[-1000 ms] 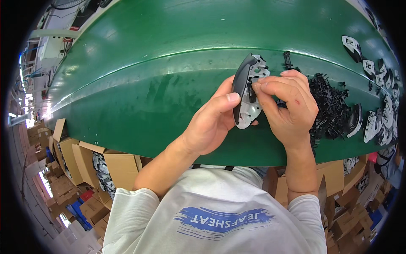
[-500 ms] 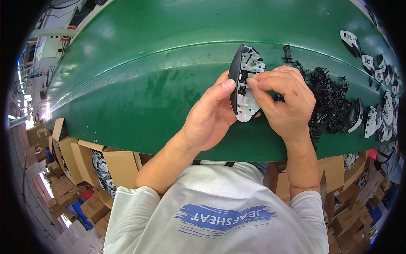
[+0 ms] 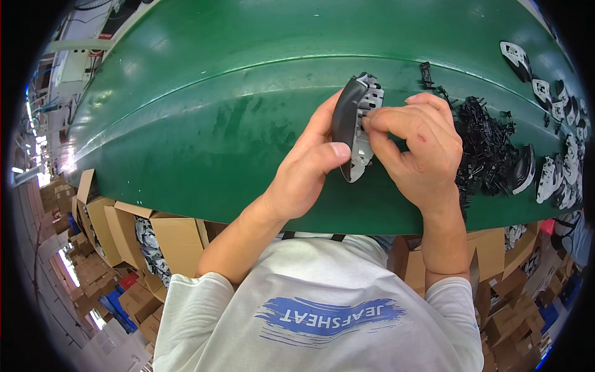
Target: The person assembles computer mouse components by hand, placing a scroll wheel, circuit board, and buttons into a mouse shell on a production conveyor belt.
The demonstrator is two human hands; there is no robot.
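Observation:
My left hand [image 3: 308, 162] grips a curved plastic shell [image 3: 348, 115], thumb on its smooth black outer face and fingers behind it. The shell stands on edge over the table, its white and grey ribbed inner side turned to the right. Against that inner side, my right hand [image 3: 418, 139] has its thumb and forefinger pinched together. Whatever is between those fingertips, if anything, is hidden. Just beyond the right hand lies a heaped pile of small black plastic parts [image 3: 486, 146].
Similar black-and-white shells [image 3: 516, 60] lie along the right side of the green table [image 3: 248, 161]. A loose black part [image 3: 426, 75] rests above the pile. Open cardboard boxes [image 3: 180, 240] with shells inside stand below the table's near edge at left and right.
The shell has turned in my left hand, showing more black outer face and less of its inside. My left thumb has slid lower on it. The right hand keeps its pinch at the inner side.

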